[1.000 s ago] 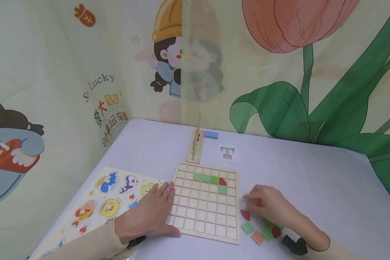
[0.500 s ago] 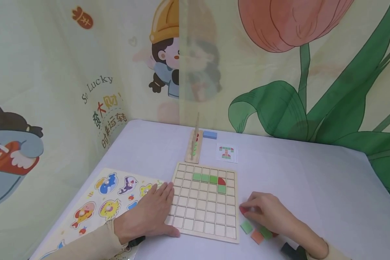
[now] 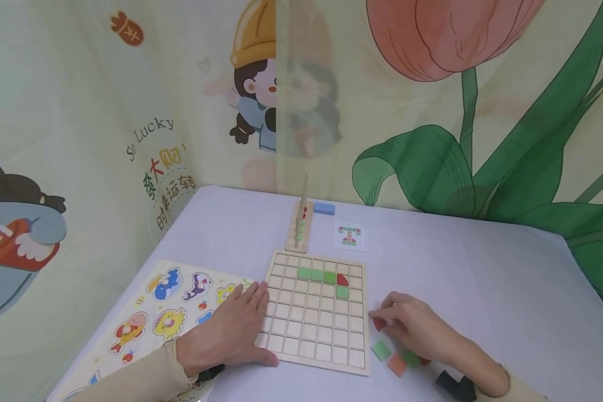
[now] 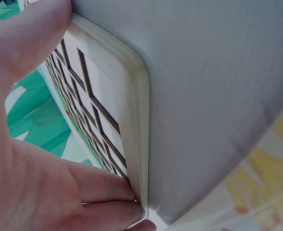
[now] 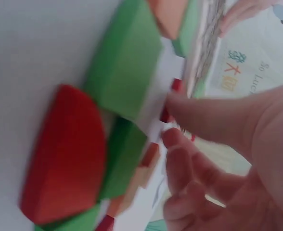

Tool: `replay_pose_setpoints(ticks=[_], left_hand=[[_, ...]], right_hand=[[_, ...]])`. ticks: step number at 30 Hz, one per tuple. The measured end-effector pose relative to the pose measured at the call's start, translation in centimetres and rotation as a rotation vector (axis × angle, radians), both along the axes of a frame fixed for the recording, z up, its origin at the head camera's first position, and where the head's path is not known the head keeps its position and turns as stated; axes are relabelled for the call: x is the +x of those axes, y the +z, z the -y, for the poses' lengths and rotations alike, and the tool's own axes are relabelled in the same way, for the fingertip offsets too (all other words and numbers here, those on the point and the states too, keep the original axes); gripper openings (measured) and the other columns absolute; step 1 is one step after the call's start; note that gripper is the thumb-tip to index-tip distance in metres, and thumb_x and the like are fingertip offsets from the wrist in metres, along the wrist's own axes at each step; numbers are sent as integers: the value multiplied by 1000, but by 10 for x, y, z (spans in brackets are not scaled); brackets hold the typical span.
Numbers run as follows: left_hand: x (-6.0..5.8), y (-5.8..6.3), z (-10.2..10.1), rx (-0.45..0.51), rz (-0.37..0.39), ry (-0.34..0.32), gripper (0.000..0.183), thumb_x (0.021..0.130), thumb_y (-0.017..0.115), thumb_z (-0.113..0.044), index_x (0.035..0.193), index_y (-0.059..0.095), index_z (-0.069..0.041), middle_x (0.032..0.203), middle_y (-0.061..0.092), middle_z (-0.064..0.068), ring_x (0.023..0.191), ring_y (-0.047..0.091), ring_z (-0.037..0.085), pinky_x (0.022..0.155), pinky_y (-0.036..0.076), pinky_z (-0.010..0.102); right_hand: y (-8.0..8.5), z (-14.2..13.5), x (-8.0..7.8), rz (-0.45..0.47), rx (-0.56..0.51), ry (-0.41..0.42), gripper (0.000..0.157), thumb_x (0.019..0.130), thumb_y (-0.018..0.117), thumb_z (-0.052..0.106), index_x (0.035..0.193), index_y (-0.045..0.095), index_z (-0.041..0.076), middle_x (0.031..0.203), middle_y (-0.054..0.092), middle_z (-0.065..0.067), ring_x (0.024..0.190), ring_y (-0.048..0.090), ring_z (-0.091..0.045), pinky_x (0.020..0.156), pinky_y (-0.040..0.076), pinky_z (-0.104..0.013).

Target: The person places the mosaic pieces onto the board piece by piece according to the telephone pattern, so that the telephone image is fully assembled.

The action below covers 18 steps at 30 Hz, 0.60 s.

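Observation:
My left hand (image 3: pixel 231 329) lies with fairly straight fingers along the left edge of a wooden grid board (image 3: pixel 301 349), and its thumb is near the board's front corner. Beside the board's right edge, my right hand (image 3: pixel 417 324) pinches a red quarter-round block (image 3: pixel 379 324) between thumb and fingers. That block (image 5: pixel 173 98) is partly hidden by the thumb in the right wrist view. On the grid sit several green square blocks (image 3: pixel 317 274) and one red quarter-round (image 3: pixel 342 280). Loose green (image 3: pixel 381 350) and orange (image 3: pixel 396 365) squares lie below my right hand, which hides part of the pile.
A picture card (image 3: pixel 350 237) with a T-shaped pattern lies behind the board. Next to it stand a wooden stand with coloured beads (image 3: pixel 299 229) and a blue block (image 3: pixel 324 209). An animal puzzle board (image 3: pixel 146 301) lies under my left forearm.
My right hand has moved down slightly to the red quarter-round block and taken it between thumb and fingers. My left hand stays in place on the board's edge.

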<state>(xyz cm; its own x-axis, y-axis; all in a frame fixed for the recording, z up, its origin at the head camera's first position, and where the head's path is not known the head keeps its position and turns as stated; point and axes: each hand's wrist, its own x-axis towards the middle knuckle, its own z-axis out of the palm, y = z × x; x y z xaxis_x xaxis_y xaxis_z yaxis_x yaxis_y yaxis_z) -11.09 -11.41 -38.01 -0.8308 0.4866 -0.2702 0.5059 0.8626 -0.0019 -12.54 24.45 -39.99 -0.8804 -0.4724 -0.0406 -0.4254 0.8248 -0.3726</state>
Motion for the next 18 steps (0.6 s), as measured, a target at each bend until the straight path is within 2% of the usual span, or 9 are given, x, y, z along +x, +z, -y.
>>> replay_pose_setpoints(ticks=[3,7,12,18], left_hand=[[0,-1,0,4,-4,-2,120,77,63,-84,155,38,3,166,33,20,155,32,34,126,29,53],[1,-1,0,3,-6,-3,119,78,63,-84,155,38,3,166,33,19,155,32,33,126,29,53],[0,-2,0,-17,-15,-6,120,77,62,-85,156,38,2,166,33,19,155,33,33,126,30,52],[0,-1,1,-11,-8,-3,120,77,62,-85,155,38,3,166,34,19,155,33,33,126,30,52]], right_hand=[[-1,2,1,-71,37,13,32,82,82,3,109,82,20,100,66,14,89,55,-4,75,57,-20],[-4,4,1,-151,71,6,27,79,87,8,102,83,21,96,69,16,87,57,-2,75,57,-21],[-7,5,0,-155,62,0,23,80,86,10,99,83,22,89,69,18,82,56,2,71,55,-17],[0,7,-5,-150,26,-15,22,80,86,11,100,83,20,86,68,16,76,52,2,66,52,-14]])
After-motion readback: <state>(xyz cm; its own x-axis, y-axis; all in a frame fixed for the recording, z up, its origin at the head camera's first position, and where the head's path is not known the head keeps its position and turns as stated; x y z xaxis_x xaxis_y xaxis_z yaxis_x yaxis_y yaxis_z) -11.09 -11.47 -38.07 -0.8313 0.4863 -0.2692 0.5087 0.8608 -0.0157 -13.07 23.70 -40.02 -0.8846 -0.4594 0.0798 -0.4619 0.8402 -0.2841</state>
